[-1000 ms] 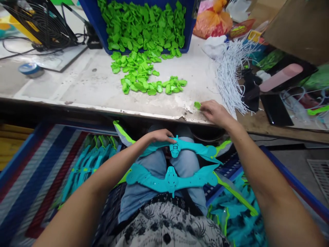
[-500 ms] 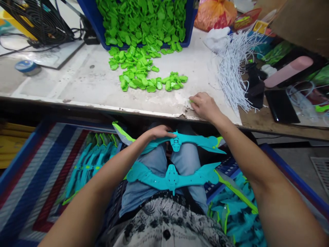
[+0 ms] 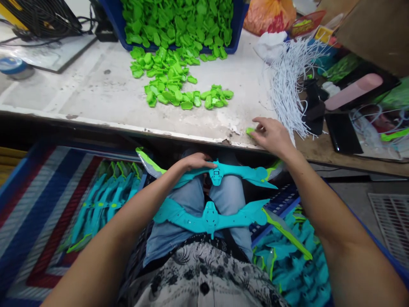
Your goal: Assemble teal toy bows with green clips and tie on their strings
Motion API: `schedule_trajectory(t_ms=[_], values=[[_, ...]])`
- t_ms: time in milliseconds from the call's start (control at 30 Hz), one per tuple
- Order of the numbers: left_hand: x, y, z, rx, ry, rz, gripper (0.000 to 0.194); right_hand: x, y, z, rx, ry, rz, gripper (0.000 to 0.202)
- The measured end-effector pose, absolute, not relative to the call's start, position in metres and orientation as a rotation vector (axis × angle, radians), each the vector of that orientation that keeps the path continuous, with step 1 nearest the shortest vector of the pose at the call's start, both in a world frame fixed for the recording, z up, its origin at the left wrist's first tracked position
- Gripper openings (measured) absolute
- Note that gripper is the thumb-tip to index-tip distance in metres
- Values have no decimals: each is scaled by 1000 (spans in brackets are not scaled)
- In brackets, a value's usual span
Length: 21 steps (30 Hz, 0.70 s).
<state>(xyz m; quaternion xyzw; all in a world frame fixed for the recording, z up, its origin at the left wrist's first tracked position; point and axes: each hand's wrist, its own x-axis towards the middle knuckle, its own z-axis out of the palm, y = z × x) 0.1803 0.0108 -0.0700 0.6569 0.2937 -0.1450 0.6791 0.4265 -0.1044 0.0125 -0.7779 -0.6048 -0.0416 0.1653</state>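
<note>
A teal plastic bow-shaped part (image 3: 243, 170) with grey-and-green tips lies across my lap. My left hand (image 3: 198, 161) grips it left of its centre block, with the thumb on top and the other fingers hidden beneath. Nearer my body, a second teal bow-shaped part (image 3: 188, 222) rests on my thighs, untouched. At the table's front edge my right hand (image 3: 273, 135) has a small bright green plastic piece (image 3: 250, 131) at its thumb tip. The index finger is raised and curved above the piece. A loose pile of similar green pieces (image 3: 172, 85) lies farther back on the table.
A blue bin (image 3: 238, 36) full of green pieces stands at the back. White cords (image 3: 284, 85), a black phone (image 3: 343, 133) and a pink bottle (image 3: 354, 91) are at the right. Crates of teal parts (image 3: 102, 204) flank my legs. A blue-lidded jar (image 3: 14, 67) sits left.
My right hand has moved right along the table edge with the green piece, its index finger lifting away from the thumb. My left hand keeps its place on the teal part. The view has shifted slightly.
</note>
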Motion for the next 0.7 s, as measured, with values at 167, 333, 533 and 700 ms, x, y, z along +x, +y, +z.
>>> schedule_trajectory(t_ms=[167, 333, 533, 700], values=[[182, 10, -68, 1513, 658, -318, 48, 418, -108, 13, -2195, -1793, -1, 36], [181, 11, -69, 1562, 681, -290, 46, 430, -106, 14, -1982, -1968, -12, 36], [181, 14, -76, 1596, 615, -318, 48, 395, -129, 5, -1857, -1915, 7, 25], [181, 14, -79, 1604, 593, -317, 55, 324, -163, -38, -1720, -2151, 94, 25]])
